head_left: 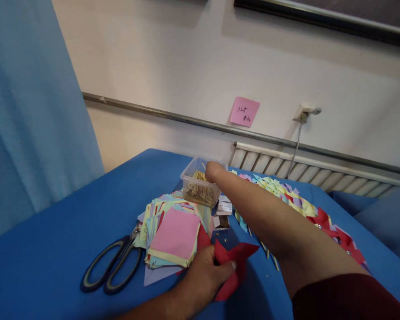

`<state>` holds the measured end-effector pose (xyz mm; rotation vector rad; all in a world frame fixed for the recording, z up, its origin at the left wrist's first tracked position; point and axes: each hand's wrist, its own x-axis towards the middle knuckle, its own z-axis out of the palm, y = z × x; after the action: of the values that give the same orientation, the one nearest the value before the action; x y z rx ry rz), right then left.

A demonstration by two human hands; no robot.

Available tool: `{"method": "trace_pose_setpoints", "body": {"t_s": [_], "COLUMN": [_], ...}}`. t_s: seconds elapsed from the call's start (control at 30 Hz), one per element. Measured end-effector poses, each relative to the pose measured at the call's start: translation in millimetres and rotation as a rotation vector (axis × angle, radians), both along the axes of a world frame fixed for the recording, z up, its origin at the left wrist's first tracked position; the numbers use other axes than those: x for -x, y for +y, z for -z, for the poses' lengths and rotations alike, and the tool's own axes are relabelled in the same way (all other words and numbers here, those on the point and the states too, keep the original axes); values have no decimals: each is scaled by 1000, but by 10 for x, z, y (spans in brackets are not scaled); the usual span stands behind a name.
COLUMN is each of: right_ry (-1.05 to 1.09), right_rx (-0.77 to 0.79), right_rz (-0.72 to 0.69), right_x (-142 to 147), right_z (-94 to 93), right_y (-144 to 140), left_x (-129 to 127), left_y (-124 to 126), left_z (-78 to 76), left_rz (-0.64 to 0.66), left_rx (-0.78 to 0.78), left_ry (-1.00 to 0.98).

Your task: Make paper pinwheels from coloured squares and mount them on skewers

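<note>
Red folded paper pinwheel [231, 266] lies pinned under our left hand [205, 278] on the blue desk [53, 240]. Our right hand [214, 171] dips into the clear plastic box of wooden sticks [200, 186], fingers hidden, grip unclear. Best to hold the creased, pointed folds flat.

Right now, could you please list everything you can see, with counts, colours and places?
Table: one, blue cover.
Scissors: one, dark handles, near left.
Paper squares: one stack, mixed colours, pink on top, centre.
Tub: one, clear, holding tan sticks.
Pinwheels: a row, mixed colours, right.
Red pinwheel: one, near centre.
Sticky note: one, pink, wall.
Curtain: blue, left.
Left hand: holds red pinwheel.
Right hand: reaching into tub.
</note>
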<state>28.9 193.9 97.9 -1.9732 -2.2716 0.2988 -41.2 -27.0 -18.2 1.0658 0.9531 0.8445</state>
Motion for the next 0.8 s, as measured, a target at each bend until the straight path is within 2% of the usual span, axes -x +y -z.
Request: {"method": "trace_pose_setpoints", "body": {"t_s": [0.1,0.2,0.27,0.33,0.37,0.43,0.5,0.57,0.67,0.8], "right_ry": [83,202,289,581,721,1004,1190,1281,1370,1401], "right_rx": [-113,-242,-313,-380,-333,-106,161,278,354,426], "right_rz": [35,21,-2,-63,-85,-96,-92,-34,31,2], "right_x": [-131,-343,-514,-670,-729,-796,-795,-754,-690,-658], "right_z": [-187,-332,-310,-154,-33,259,550,776,945,966], "right_y": [-242,-767,-1267,-1800,-2046,-2444,-2689,-2800,-2818,-2742], "left_x": [26,60,71,67,61,41,19,-2,-24,-54], "left_y": [28,52,56,51,46,41,46,63,85,74], "left_z": [-45,-105,-143,-184,-207,-256,-301,-331,-340,-307], "left_rz": [-85,-170,-188,-206,-221,-246,-267,-322,-372,-321], "left_rx": [-10,-36,-20,-14,-21,-44,-64,-79,-111,-115], "left_ry": [57,136,123,95,79,32,-33,-62,-17,52]}}
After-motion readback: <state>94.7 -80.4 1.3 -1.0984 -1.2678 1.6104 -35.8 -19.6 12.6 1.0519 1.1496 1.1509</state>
